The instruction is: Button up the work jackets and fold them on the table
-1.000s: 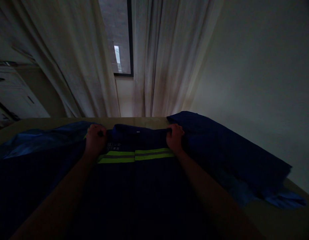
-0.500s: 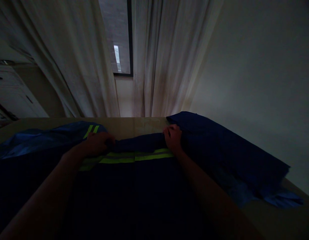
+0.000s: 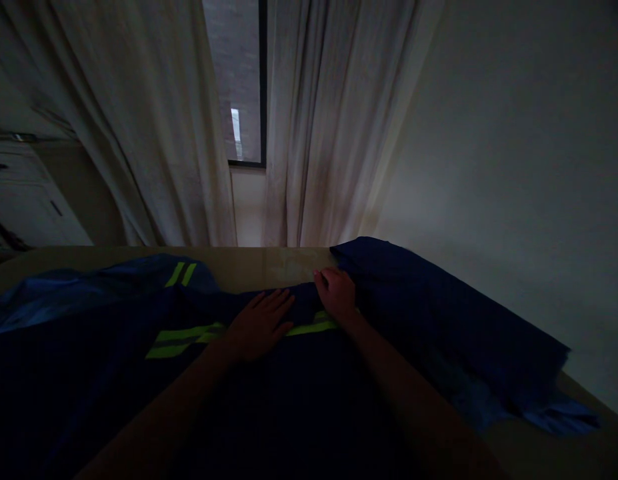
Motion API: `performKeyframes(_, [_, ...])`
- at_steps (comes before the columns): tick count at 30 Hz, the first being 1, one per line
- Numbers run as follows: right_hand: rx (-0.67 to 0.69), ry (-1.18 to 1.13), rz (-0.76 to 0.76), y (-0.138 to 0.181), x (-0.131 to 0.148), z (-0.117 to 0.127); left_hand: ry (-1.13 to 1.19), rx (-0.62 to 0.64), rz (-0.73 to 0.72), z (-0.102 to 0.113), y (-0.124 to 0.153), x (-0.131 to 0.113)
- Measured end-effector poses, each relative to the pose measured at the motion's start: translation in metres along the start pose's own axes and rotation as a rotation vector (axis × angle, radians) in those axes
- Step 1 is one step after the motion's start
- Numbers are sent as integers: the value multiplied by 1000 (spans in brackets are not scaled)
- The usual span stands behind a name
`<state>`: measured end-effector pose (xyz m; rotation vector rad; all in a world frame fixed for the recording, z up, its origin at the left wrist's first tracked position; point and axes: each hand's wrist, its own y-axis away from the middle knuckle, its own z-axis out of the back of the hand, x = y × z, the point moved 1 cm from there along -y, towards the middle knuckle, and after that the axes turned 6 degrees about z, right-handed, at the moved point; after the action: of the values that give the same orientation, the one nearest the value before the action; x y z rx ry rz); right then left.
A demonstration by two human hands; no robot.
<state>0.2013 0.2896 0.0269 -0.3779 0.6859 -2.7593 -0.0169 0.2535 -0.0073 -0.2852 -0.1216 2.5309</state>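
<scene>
A dark blue work jacket (image 3: 289, 393) with yellow-green and grey reflective stripes lies spread out in front of me. My left hand (image 3: 263, 323) rests flat on its far part, across the stripe, fingers stretched out. Just to the right, my right hand (image 3: 336, 293) is closed at the jacket's far edge, its fingers curled against the cloth. A striped sleeve (image 3: 153, 270) stretches out to the left, and a wide dark blue part (image 3: 453, 317) extends to the right. Deep shadow hides most of the near cloth.
The jacket lies on a tan surface (image 3: 249, 267) whose far edge runs below pale curtains (image 3: 163, 133). A narrow window (image 3: 239, 80) shows between them. A plain wall (image 3: 513, 167) rises on the right. At the far left stands a white cabinet (image 3: 29, 193). The room is dim.
My left hand has let go of the cloth at the left and moved right, now lying flat beside my right hand. The right hand stays at the edge, fingers more curled. The view has tilted up slightly.
</scene>
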Motion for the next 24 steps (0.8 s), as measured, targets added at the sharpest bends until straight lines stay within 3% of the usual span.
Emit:
performKeyframes(2, [-40,-122,100,0,15,0,1,21,-12,-7,4,1])
performKeyframes(5, [90,-203,213,10,38,-15,16,43,-31,-6,6,6])
performKeyframes(9, [309,-188,241,28,48,-40,68,50,-10,-1,4,8])
performKeyframes(14, [318,-177,228,31,45,-47,71,57,49,-2,1,11])
performKeyframes(16, [309,-165,233,30,45,-47,66,83,64,-3,2,23])
performKeyframes(20, [299,-151,245,30,47,-48,-17,55,227,-1,17,64])
performKeyframes(24, [309,-162,250,30,46,-49,-160,20,262,16,44,103])
